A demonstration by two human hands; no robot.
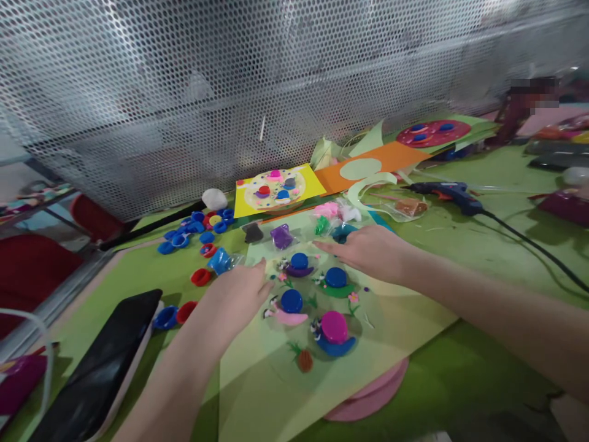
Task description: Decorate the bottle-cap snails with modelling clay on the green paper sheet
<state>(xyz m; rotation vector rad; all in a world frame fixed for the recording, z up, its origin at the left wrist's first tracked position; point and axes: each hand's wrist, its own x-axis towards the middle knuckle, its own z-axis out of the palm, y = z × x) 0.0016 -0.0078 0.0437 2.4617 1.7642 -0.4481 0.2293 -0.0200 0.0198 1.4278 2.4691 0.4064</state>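
My left hand [242, 294] rests at the left edge of a pale yellow-green sheet [257, 399], index finger stretched out, thumb apart, nothing seen in it. From the right my right hand [368, 250] reaches over the sheet's far part, index finger extended to the left; its other fingers are partly hidden. Between and below the hands, snail figures with bottle-cap shells lie on the sheet: a purple snail [300, 264], a green snail [337, 279], a pink snail [289, 306] and a blue snail [335, 334]. A brown clay piece [305, 361] sits nearest me. Beyond the fingers is a purple clay packet [282, 236].
Loose blue caps [180, 238] and a red cap [201, 277] lie left, near a black phone [105, 362]. A glue gun [448, 193] with its cord lies right. Behind are a yellow card [243, 199], an orange sheet [331, 179] and a perforated metal panel [230, 92].
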